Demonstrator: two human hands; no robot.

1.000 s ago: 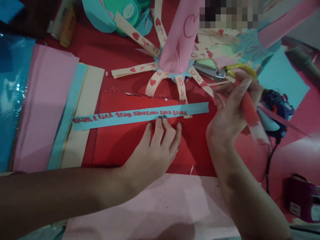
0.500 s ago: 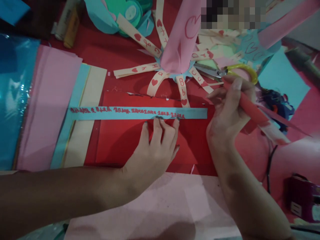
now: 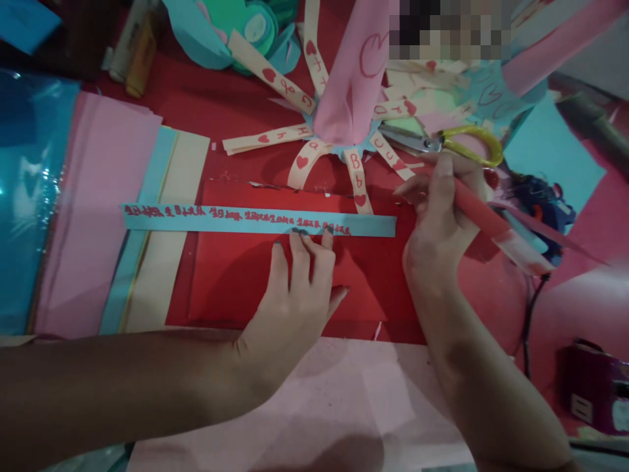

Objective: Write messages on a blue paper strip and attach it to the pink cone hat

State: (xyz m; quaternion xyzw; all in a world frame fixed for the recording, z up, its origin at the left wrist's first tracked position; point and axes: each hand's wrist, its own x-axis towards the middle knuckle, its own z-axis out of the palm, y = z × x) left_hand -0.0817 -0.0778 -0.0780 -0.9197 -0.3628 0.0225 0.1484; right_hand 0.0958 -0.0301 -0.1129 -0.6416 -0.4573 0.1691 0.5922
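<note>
A light blue paper strip (image 3: 371, 226) with a row of red handwritten characters lies across a red sheet (image 3: 230, 282). My left hand (image 3: 299, 288) rests on it with spread fingers, the fingertips touching the strip's lower edge near the last characters. To the right of the strip, my right hand (image 3: 445, 216) is closed around a thick red marker (image 3: 484, 213). The marker slants down to the right, and its writing end is hidden by my fingers. Just above my right hand lie yellow-handled scissors (image 3: 472, 144).
A pink paper cone (image 3: 351, 85) with lettered paper strips around its base stands behind the red sheet. Pink paper (image 3: 98, 210) and cream paper (image 3: 179, 196) lie at left, near a blue plastic packet (image 3: 29, 196). A purple object (image 3: 592, 387) sits at lower right.
The blue strip has slid left over the red sheet, and my left hand has moved left with it. My right hand, with the marker, has shifted slightly left.
</note>
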